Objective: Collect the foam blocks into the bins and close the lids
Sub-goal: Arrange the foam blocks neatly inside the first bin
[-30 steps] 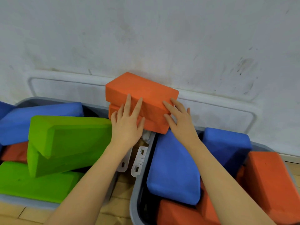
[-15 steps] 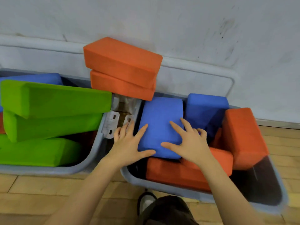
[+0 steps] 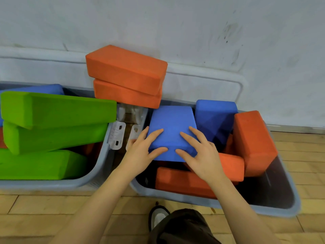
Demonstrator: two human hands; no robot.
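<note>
Resting spread and straight, the fingers of the left hand [image 3: 140,152] and right hand [image 3: 202,155] press flat on a blue block [image 3: 171,124], which lies directly under them in the right bin [image 3: 193,199]. Beyond the fingertips, two orange blocks [image 3: 126,76] stack against the wall.

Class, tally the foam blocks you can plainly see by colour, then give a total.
orange blocks: 5
blue blocks: 3
green blocks: 3
Total: 11
Orange slivers deep in the left bin are too hidden to count.
</note>
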